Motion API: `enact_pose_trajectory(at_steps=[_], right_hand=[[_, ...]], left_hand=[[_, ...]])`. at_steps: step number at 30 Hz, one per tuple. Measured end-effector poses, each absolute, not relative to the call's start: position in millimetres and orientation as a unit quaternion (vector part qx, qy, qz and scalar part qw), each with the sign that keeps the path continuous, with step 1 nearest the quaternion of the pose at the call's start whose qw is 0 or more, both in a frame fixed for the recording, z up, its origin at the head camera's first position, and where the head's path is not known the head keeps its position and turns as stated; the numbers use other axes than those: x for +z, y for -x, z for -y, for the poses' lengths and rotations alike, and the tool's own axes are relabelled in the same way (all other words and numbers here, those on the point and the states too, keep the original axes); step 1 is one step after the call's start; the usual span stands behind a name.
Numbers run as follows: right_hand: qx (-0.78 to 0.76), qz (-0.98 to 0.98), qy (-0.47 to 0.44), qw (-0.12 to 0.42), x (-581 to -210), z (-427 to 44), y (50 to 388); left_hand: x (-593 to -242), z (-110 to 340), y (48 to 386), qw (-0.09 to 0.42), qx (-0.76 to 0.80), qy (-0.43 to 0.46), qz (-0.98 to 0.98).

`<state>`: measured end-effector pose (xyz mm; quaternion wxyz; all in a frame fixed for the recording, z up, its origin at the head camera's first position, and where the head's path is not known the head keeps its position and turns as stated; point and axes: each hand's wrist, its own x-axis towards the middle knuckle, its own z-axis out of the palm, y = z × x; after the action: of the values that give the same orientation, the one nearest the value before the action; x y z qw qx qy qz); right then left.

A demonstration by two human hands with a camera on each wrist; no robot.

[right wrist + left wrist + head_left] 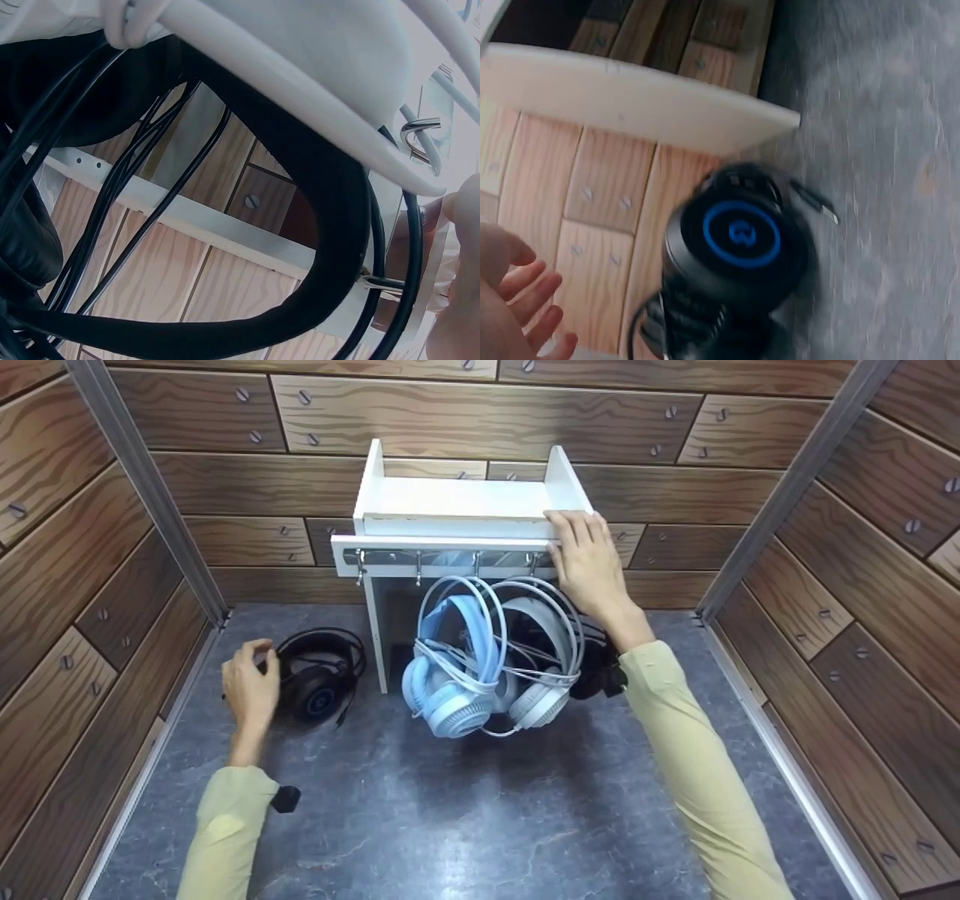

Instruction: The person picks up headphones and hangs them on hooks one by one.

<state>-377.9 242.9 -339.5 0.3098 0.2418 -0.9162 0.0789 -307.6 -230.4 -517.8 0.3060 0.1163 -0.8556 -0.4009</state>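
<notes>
My left hand (251,682) is just left of black headphones (319,690) standing on the floor. In the left wrist view its loosely bent fingers (536,296) hold nothing and are apart from the black ear cup with a blue ring. My right hand (589,562) rests on the right end of a white shelf rack (450,544), fingers stretched over its front edge. Beneath that hand, light blue headphones (459,716), white headphones (541,705) and black headphones (330,217) hang from the rack's hooks. The black pair is partly hidden behind the white one in the head view.
Metal hooks (418,568) line the front rail; the two at the left hold nothing. A side panel (377,637) of the rack stands between the floor headphones and the hanging ones. Wood-patterned walls (862,645) enclose the grey floor (450,810).
</notes>
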Motion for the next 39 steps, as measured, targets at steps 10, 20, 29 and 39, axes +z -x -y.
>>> enact_pose_trajectory(at_steps=[10, 20, 29, 39], right_hand=[[0.072, 0.915, -0.245, 0.312, -338.6, -242.9, 376.7], [0.070, 0.921, -0.236, 0.302, -337.7, -241.8, 376.5], [0.073, 0.920, -0.234, 0.307, -336.7, -242.1, 375.1], [0.073, 0.920, -0.235, 0.306, -337.5, -241.3, 376.2]], left_hand=[[-545.0, 256.3, 307.3, 0.140, -0.348, -0.136, 0.917], [-552.6, 256.1, 311.0, 0.061, -0.325, -0.170, 0.929], [-551.6, 253.1, 311.1, 0.061, -0.308, -0.197, 0.929], [-550.2, 249.0, 293.2, 0.047, -0.273, -0.192, 0.941]])
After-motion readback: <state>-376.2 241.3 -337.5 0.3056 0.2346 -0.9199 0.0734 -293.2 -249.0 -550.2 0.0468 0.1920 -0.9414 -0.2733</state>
